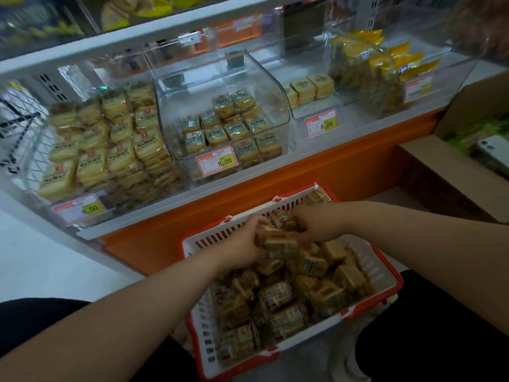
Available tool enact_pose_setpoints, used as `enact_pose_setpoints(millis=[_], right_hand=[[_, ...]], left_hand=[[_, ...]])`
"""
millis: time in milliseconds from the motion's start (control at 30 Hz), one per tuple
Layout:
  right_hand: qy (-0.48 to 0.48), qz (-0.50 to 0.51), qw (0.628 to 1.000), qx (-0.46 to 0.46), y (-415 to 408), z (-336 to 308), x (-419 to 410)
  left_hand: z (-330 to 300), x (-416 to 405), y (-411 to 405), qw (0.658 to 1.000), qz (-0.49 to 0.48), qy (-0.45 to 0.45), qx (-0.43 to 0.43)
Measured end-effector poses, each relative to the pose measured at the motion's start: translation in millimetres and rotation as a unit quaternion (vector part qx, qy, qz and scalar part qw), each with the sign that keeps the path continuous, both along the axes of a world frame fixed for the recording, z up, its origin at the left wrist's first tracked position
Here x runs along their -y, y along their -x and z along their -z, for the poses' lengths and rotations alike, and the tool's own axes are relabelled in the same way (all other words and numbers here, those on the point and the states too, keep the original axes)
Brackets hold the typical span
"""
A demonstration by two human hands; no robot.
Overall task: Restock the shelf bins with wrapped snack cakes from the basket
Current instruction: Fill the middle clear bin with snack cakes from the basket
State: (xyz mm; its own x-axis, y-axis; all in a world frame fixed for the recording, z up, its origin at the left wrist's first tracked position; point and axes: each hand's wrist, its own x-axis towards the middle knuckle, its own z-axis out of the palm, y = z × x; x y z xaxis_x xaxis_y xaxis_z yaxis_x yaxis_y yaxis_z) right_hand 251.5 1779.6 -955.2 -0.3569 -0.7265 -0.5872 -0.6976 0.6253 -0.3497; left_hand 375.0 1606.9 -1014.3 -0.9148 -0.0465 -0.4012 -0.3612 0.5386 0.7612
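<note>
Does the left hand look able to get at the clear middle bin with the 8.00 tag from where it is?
Probably yes: the clear middle bin is open-topped with nothing blocking it. But the left hand holds wrapped snack cakes in the red-and-white basket.

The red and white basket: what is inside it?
The basket holds many wrapped snack cakes, piled loosely. The left hand and right hand grip a few at the far end. The basket's bottom is covered.

Both hands reach into the red-and-white basket (384, 267): the left hand (243, 244) and right hand (316, 221) together grip a clutch of wrapped snack cakes (278, 237) below the clear shelf bins (220, 111).
</note>
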Motion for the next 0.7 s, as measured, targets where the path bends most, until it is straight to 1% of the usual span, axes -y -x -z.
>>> enact_pose_setpoints(millis=[33,67,100,133,167,200,233,267,333,467,533,600,633,700], right_hand=[[0.027,0.036,0.998,0.036,0,-4,4],[0.054,0.089,0.99,0.097,-1,-9,7],[0.074,0.15,0.97,0.175,-1,-14,10],[0.087,0.202,0.942,0.252,-2,-19,13],[0.097,0.239,0.915,0.311,-2,-23,13],[0.102,0.258,0.896,0.346,-2,-26,14],[0.106,0.261,0.886,0.368,-2,-27,13],[0.112,0.254,0.88,0.386,-3,-27,14],[0.128,0.237,0.867,0.42,-6,-25,13],[0.164,0.233,0.843,0.457,-6,-26,11],[0.178,0.244,0.833,0.464,-3,-30,14],[0.197,0.272,0.814,0.475,0,-35,19],[0.208,0.284,0.806,0.476,1,-38,23],[0.23,0.294,0.804,0.464,1,-44,31]], left_hand=[[-13,2,-1,0.996,0.022,0.074,-0.053],[-27,4,-4,0.979,0.051,0.158,-0.119],[-39,7,-7,0.947,0.091,0.237,-0.196],[-50,11,-11,0.905,0.143,0.296,-0.269],[-59,16,-14,0.863,0.195,0.332,-0.327],[-66,21,-19,0.829,0.231,0.349,-0.372],[-70,24,-23,0.809,0.242,0.351,-0.405],[-73,25,-25,0.801,0.236,0.349,-0.425],[-75,23,-27,0.805,0.2,0.336,-0.447],[-71,18,-30,0.835,0.125,0.289,-0.451],[-70,20,-33,0.857,0.068,0.295,-0.417],[-71,26,-35,0.891,0.022,0.288,-0.351],[-72,29,-36,0.91,0.02,0.266,-0.318],[-79,35,-35,0.944,0.028,0.192,-0.267]])
